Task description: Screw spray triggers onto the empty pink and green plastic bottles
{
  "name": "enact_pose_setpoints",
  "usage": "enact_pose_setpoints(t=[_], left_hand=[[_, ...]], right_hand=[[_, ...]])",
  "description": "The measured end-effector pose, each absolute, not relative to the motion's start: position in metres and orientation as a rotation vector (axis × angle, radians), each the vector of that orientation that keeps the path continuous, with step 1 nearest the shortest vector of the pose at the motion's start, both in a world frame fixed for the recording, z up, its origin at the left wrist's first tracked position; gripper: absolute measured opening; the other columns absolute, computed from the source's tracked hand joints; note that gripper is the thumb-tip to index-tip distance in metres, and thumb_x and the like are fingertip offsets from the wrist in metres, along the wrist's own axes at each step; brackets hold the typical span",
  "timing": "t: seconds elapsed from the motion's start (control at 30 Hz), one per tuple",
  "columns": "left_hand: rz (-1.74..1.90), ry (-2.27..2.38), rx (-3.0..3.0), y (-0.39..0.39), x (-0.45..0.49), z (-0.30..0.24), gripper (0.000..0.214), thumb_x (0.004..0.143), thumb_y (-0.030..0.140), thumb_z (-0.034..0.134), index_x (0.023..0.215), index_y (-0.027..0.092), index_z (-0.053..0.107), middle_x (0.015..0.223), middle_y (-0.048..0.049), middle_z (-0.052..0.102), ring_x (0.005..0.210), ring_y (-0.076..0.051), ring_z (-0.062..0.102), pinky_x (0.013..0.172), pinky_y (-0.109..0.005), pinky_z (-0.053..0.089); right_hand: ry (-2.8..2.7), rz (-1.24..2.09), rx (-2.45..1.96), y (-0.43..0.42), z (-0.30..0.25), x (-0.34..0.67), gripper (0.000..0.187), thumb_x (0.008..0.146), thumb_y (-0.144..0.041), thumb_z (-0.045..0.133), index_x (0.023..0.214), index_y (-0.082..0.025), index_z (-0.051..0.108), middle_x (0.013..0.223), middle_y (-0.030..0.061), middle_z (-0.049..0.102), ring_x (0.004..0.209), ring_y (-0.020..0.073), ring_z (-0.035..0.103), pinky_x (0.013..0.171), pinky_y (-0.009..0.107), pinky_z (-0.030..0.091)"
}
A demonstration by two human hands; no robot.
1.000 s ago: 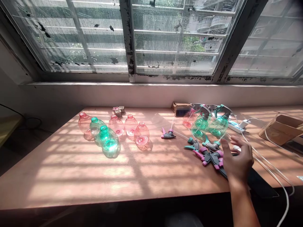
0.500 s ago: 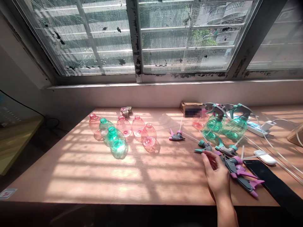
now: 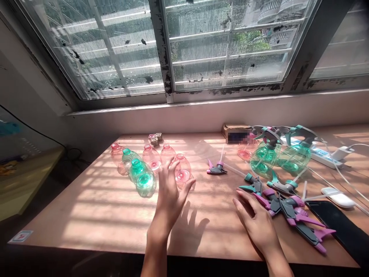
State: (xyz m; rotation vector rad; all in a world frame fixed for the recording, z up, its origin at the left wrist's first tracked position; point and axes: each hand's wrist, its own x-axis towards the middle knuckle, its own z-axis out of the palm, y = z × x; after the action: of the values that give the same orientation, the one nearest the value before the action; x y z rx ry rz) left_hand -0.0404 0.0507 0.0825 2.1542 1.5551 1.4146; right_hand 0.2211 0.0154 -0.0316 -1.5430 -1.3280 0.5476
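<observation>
My left hand (image 3: 170, 188) is raised over the table with its fingers apart and nothing in it. It is nearest to a clear pink bottle (image 3: 182, 174), partly covering it; whether they touch I cannot tell. More pink bottles and two green bottles (image 3: 144, 181) without tops stand to its left. Beside the pile of trigger spray heads, my right hand (image 3: 256, 221) hovers low with fingers spread, holding nothing. Close to its fingertips lie a teal-and-grey spray head (image 3: 254, 186) and several pink-and-grey spray heads (image 3: 288, 209). Another pink-and-grey spray head (image 3: 216, 167) lies alone between the hands.
Green bottles with spray tops (image 3: 263, 157) stand at the back right before a cardboard box (image 3: 236, 129). Behind them are a power strip (image 3: 324, 156) and white cables. A black phone (image 3: 334, 219) and a white mouse-like object (image 3: 338, 197) lie right. Small cubes (image 3: 155, 139) sit at the back.
My left hand has come into view from below and reached up to the pink bottles. My right hand has drawn slightly down and left from the spray heads. The view has shifted slightly.
</observation>
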Motion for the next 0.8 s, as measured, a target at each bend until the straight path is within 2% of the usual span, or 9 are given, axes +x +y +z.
enact_pose_setpoints(t=[0.07, 0.1, 0.17, 0.27, 0.33, 0.47, 0.53, 0.7, 0.8], left_hand=[[1.395, 1.636, 2.27, 0.08, -0.041, 0.087, 0.068, 0.094, 0.04, 0.074, 0.151, 0.019, 0.045, 0.161, -0.0201, 0.046, 0.158, -0.038, 0.031, 0.129, -0.059, 0.025], [1.374, 1.655, 2.255, 0.092, -0.041, 0.087, 0.065, 0.094, 0.038, 0.074, 0.15, 0.018, 0.046, 0.161, -0.0201, 0.047, 0.158, -0.038, 0.031, 0.13, -0.059, 0.024], [1.331, 1.66, 2.192, 0.108, -0.038, 0.083, 0.05, 0.096, 0.032, 0.071, 0.141, 0.022, 0.054, 0.152, -0.0167, 0.057, 0.152, -0.036, 0.043, 0.126, -0.055, 0.033], [1.332, 1.689, 2.081, 0.107, -0.027, 0.068, 0.033, 0.097, 0.03, 0.069, 0.128, 0.024, 0.06, 0.127, -0.0114, 0.071, 0.125, -0.032, 0.067, 0.108, -0.049, 0.052], [1.392, 1.725, 1.985, 0.092, -0.017, 0.056, 0.027, 0.096, 0.031, 0.07, 0.121, 0.024, 0.061, 0.116, -0.0091, 0.073, 0.113, -0.03, 0.071, 0.101, -0.046, 0.055], [1.502, 1.705, 1.847, 0.047, -0.001, 0.037, 0.046, 0.094, 0.03, 0.072, 0.136, 0.028, 0.053, 0.132, -0.009, 0.068, 0.127, -0.028, 0.065, 0.108, -0.043, 0.052], [1.53, 1.661, 1.735, 0.028, 0.003, 0.03, 0.042, 0.092, 0.032, 0.075, 0.13, 0.028, 0.058, 0.127, -0.0073, 0.069, 0.124, -0.028, 0.067, 0.106, -0.042, 0.053], [1.467, 1.53, 1.578, 0.011, -0.003, 0.022, 0.054, 0.085, 0.035, 0.082, 0.133, 0.026, 0.059, 0.137, -0.0096, 0.067, 0.132, -0.031, 0.064, 0.113, -0.046, 0.05], [1.377, 1.363, 1.518, 0.014, -0.011, 0.012, 0.066, 0.078, 0.036, 0.087, 0.136, 0.026, 0.059, 0.138, -0.0109, 0.069, 0.132, -0.032, 0.065, 0.111, -0.045, 0.053]], right_hand=[[-1.351, 0.539, -1.529, 0.015, -0.032, 0.221, 0.049, 0.094, -0.057, 0.062, 0.124, -0.021, 0.073, 0.136, 0.0164, 0.074, 0.132, 0.0384, 0.064, 0.116, 0.062, 0.046], [-1.364, 0.534, -1.518, 0.015, -0.033, 0.221, 0.047, 0.095, -0.056, 0.062, 0.124, -0.021, 0.074, 0.136, 0.016, 0.074, 0.131, 0.0382, 0.065, 0.115, 0.062, 0.046], [-1.401, 0.496, -1.496, 0.014, -0.034, 0.22, 0.043, 0.097, -0.055, 0.061, 0.122, -0.023, 0.075, 0.137, 0.0143, 0.074, 0.132, 0.0376, 0.064, 0.115, 0.062, 0.046], [-1.47, 0.4, -1.47, 0.013, -0.034, 0.219, 0.038, 0.099, -0.055, 0.059, 0.116, -0.027, 0.078, 0.137, 0.0115, 0.074, 0.133, 0.0381, 0.062, 0.117, 0.063, 0.043], [-1.5, 0.374, -1.477, 0.013, -0.036, 0.218, 0.04, 0.099, -0.056, 0.058, 0.117, -0.027, 0.078, 0.137, 0.011, 0.074, 0.133, 0.039, 0.062, 0.117, 0.064, 0.043], [-1.556, 0.421, -1.543, 0.011, -0.039, 0.214, 0.054, 0.099, -0.059, 0.055, 0.135, -0.022, 0.069, 0.148, 0.0152, 0.066, 0.14, 0.0413, 0.057, 0.117, 0.064, 0.045], [-1.633, 0.434, -1.566, 0.009, -0.036, 0.209, 0.059, 0.1, -0.059, 0.053, 0.145, -0.023, 0.063, 0.157, 0.0163, 0.057, 0.146, 0.0421, 0.05, 0.118, 0.066, 0.043], [-1.964, 0.477, -1.577, 0.032, 0.001, 0.196, 0.061, 0.1, -0.055, 0.058, 0.158, -0.039, 0.05, 0.171, 0.0045, 0.041, 0.16, 0.0387, 0.028, 0.123, 0.06, 0.037], [-2.159, 0.442, -1.684, 0.074, 0.025, 0.185, 0.059, 0.099, -0.041, 0.064, 0.157, -0.036, 0.053, 0.173, 0.0035, 0.039, 0.161, 0.038, 0.026, 0.126, 0.057, 0.032]])
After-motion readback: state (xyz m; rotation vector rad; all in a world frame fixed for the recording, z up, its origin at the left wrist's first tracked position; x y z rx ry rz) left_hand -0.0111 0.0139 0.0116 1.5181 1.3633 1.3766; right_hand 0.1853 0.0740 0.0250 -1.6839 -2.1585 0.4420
